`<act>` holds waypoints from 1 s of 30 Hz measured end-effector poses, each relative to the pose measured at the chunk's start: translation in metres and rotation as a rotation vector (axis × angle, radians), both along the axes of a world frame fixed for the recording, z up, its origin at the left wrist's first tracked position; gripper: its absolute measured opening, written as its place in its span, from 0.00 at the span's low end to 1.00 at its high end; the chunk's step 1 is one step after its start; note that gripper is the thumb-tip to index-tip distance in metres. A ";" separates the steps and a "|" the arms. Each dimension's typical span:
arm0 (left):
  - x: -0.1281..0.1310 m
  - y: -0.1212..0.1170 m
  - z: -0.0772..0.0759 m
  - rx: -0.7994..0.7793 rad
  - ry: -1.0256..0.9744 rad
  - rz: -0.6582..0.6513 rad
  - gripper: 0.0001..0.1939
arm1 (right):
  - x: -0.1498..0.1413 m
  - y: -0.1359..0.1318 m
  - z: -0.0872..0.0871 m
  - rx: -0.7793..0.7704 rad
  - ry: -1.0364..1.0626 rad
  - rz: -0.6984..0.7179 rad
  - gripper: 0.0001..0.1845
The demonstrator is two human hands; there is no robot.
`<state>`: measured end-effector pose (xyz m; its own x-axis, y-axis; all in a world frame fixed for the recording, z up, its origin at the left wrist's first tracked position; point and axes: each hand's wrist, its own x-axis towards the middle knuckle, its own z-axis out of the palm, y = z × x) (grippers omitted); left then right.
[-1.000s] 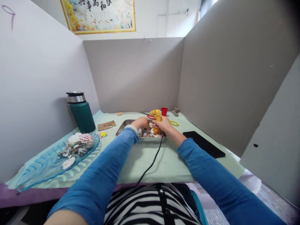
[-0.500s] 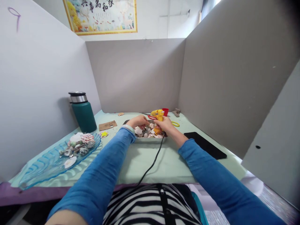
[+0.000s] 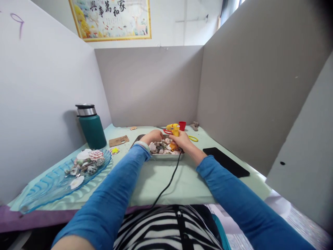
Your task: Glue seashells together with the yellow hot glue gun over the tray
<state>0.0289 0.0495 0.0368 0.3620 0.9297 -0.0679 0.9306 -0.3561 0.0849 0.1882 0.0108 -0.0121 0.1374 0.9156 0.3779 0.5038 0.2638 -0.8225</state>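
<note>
My right hand (image 3: 182, 140) is wrapped round the handle of a yellow hot glue gun (image 3: 173, 128), whose nozzle points left above the back of a metal tray (image 3: 166, 157). The gun's black cord (image 3: 170, 181) runs down over the front edge of the table. Small seashells and stones (image 3: 160, 146) fill the tray, and an orange shell (image 3: 174, 146) lies below my right hand. My left hand (image 3: 154, 136) reaches over the tray's left part with its fingers curled down together. Whatever is between those fingertips is too small or hidden to make out.
On the left are a blue glass dish (image 3: 47, 185) of shells, a green bottle (image 3: 92, 130), a brown card (image 3: 119, 140) and a yellow star piece (image 3: 114, 150). Behind the tray stands a red cup (image 3: 182, 125). A black mat (image 3: 225, 161) lies right. Grey partitions (image 3: 153, 86) surround the table.
The view has shifted slightly. Both hands stay at the tray, the glue gun still in my right hand; a little more of the tray's left edge shows beside my left hand.
</note>
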 end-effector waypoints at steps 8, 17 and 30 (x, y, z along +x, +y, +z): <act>-0.025 0.026 -0.011 0.105 0.128 0.158 0.17 | 0.000 -0.002 0.000 -0.011 0.016 0.007 0.07; -0.027 0.020 -0.019 0.082 0.104 0.136 0.17 | 0.000 -0.006 0.004 -0.006 -0.004 0.012 0.11; -0.043 0.029 -0.011 -0.262 -0.444 0.104 0.15 | 0.000 -0.005 0.004 -0.008 -0.044 0.000 0.09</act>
